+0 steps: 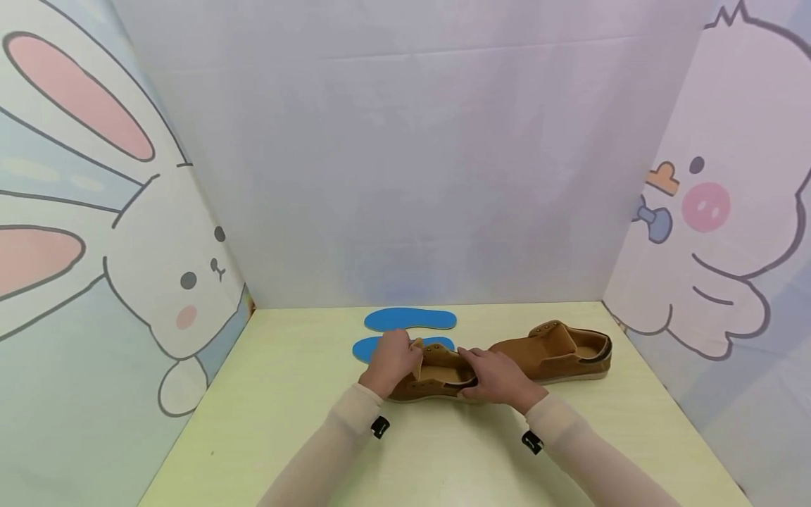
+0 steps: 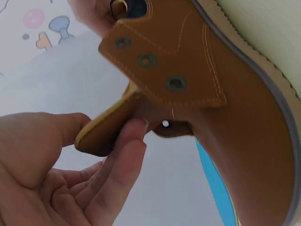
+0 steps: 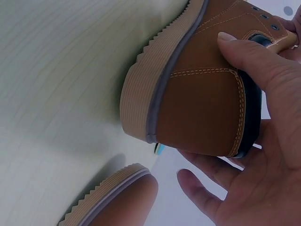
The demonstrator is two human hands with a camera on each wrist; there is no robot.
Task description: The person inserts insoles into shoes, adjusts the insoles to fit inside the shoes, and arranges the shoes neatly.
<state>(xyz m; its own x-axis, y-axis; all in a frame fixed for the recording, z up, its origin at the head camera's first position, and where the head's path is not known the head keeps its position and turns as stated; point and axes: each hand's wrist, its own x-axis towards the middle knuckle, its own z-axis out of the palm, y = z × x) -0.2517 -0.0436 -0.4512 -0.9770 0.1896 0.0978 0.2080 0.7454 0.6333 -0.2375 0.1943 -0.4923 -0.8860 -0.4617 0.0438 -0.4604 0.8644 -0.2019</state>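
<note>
Near shoe (image 1: pixel 437 377) sits on the table (image 1: pixel 285 422), centre, toe toward 9 o'clock. Left hand (image 1: pixel 391 362) pinches its tongue (image 2: pixel 106 129) at the toe end, thumb and finger clamped on the flap. Right hand (image 1: pixel 500 380) wraps the heel, thumb on the side, fingers curled round the collar. Second shoe (image 1: pixel 557 352) lies just beside at 3 o'clock, heel pointing right, untouched. Two blue insoles (image 1: pixel 410 319) lie flat at 12 o'clock behind the held shoe; the nearer one is partly hidden by the left hand.
</note>
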